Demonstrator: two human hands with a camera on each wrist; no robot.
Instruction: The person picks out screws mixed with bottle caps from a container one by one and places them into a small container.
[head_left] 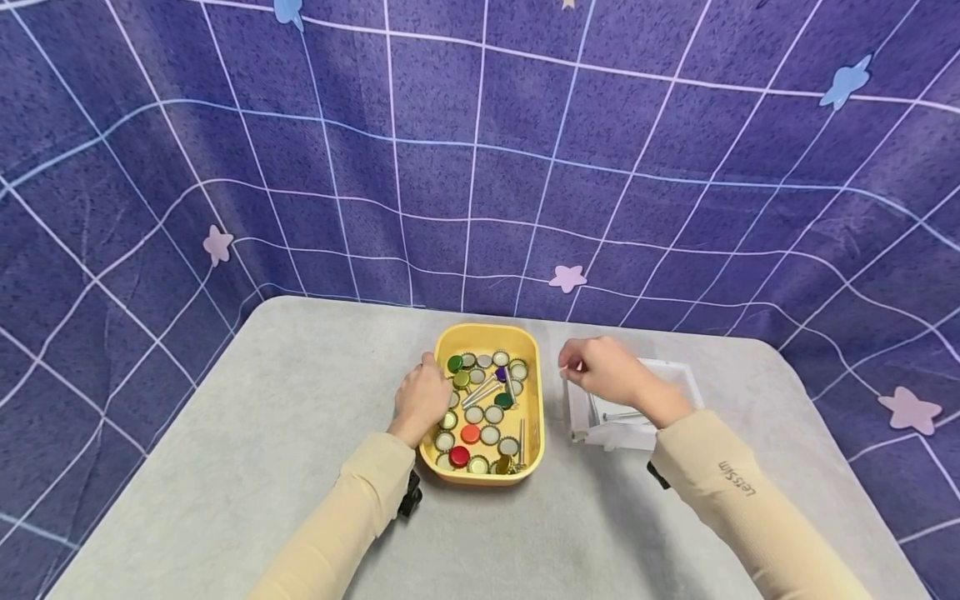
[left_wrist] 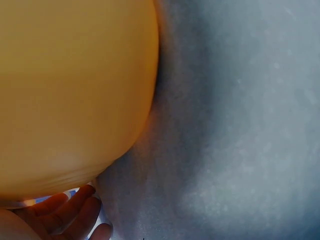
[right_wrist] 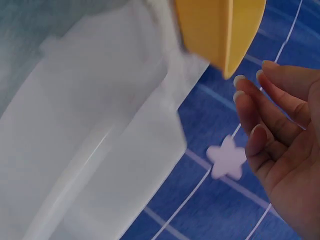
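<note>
The middle screws (head_left: 482, 395) lie in the yellow tub (head_left: 487, 335) at nine o'clock from the right hand (head_left: 606, 371), long axes near eight-to-two. That hand's fingertips are apart, seemingly empty. The left hand (head_left: 422, 396), nearer, is at the tub's nine-o'clock rim, grip unclear.

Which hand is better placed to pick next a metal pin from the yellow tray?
Probably the right hand: it seems empty, by the white box, and one metal pin lies along the right wall of the yellow tray. The left hand holds the opposite side.
</note>
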